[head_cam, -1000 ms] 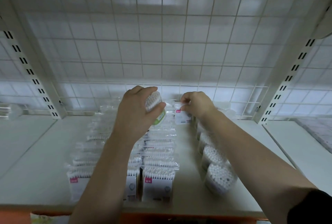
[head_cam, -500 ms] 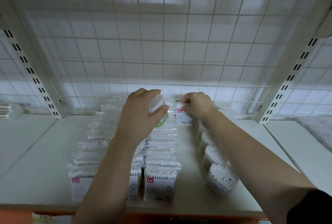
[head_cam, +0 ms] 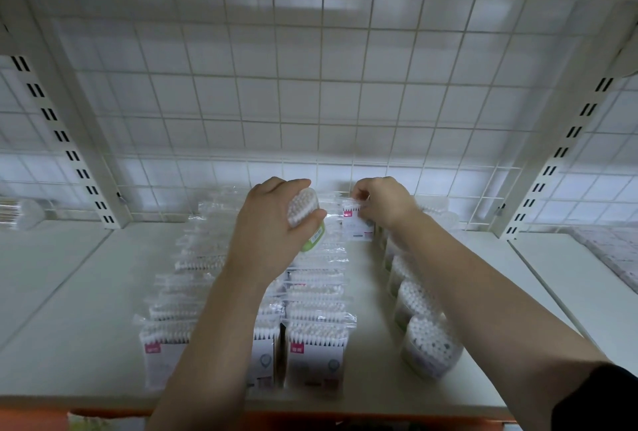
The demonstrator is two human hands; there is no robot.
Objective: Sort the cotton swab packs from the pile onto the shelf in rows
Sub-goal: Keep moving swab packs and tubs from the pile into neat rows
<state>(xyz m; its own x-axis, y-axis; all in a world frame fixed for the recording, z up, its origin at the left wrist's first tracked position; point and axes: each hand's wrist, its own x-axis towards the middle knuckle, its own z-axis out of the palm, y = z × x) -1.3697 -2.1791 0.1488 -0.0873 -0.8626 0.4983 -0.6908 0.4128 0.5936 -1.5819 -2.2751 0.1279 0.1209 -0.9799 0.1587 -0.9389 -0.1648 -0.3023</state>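
Observation:
My left hand (head_cam: pixel 272 223) grips a round tub of cotton swabs (head_cam: pixel 305 214) with a green label, held above the middle rows. My right hand (head_cam: pixel 383 201) pinches the top of a flat swab pack (head_cam: pixel 355 223) with a pink tag, upright at the back of the shelf (head_cam: pixel 69 292). Rows of flat clear packs (head_cam: pixel 316 337) run front to back in the shelf's middle. A row of round tubs (head_cam: pixel 429 344) stands to the right, partly hidden under my right forearm.
A white wire grid (head_cam: pixel 310 85) backs the shelf, with slotted uprights at left (head_cam: pixel 62 133) and right (head_cam: pixel 566 140). A bundle of swabs (head_cam: pixel 24 214) lies on the neighbouring shelf at far left. An orange edge strip (head_cam: pixel 310 418) runs below the front.
Both hands stay almost in place at the back of the shelf; the view has shifted slightly. My right hand keeps its pinch on the flat pack.

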